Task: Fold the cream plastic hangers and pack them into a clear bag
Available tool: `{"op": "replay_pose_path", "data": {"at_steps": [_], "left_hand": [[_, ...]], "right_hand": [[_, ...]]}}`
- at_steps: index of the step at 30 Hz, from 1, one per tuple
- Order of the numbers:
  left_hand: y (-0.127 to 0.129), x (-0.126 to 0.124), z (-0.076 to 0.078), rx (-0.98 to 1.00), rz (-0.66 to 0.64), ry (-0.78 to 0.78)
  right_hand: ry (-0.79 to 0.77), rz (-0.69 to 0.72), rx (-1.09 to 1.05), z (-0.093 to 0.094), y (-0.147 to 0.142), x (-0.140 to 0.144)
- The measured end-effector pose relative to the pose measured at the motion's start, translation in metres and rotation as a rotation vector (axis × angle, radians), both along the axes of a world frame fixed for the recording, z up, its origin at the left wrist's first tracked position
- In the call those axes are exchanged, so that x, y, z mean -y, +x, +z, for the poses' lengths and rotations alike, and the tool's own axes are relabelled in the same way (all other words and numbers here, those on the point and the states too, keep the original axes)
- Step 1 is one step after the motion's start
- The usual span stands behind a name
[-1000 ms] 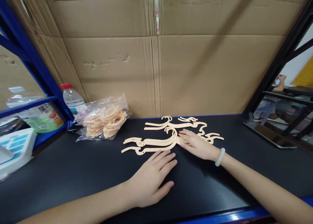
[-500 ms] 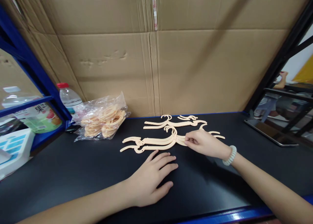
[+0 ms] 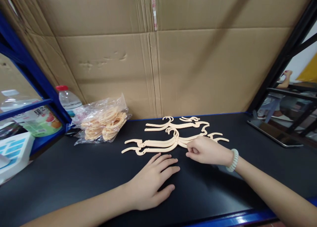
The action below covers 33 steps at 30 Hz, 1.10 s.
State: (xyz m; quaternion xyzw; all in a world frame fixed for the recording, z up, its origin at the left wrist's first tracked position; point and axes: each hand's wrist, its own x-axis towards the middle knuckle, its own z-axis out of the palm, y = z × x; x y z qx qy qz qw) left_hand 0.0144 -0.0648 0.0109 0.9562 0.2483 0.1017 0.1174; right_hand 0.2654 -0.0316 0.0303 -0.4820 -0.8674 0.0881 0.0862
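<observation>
Several beige plastic hangers (image 3: 158,143) lie in a loose pile on the black tabletop (image 3: 74,167), with more hangers (image 3: 178,124) just behind them. My right hand (image 3: 208,151), with a pale bead bracelet on its wrist, has its fingers curled and pinched on the right arm of a near hanger. My left hand (image 3: 153,180) lies flat on the tabletop, palm down and fingers spread. It is just in front of the pile and touches no hanger.
A clear bag of beige rings (image 3: 104,123) lies at the back left beside a red-capped water bottle (image 3: 66,99). Cardboard sheets (image 3: 153,55) wall off the back. Blue shelving (image 3: 29,104) with cartons stands on the left. A tablet (image 3: 274,132) lies at the right.
My right hand went from flat on the hangers to curled and pinched, and drew slightly toward me. The left hand stayed put. The view tilted a little.
</observation>
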Motion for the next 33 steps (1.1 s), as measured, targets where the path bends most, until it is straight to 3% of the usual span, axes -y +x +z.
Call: {"op": "replay_pose_path", "data": {"at_steps": [9,33], "left_hand": [[0.0024,-0.0002,0.0037,-0.042,-0.003,0.001],[0.0024,-0.0032,0.0026,-0.046,-0.011,-0.036]], "right_hand": [[-0.103,0.245,-0.071,-0.0059,-0.0088,0.0062],[-0.120,0.252,0.016,-0.0032,-0.0074,0.0082]]}}
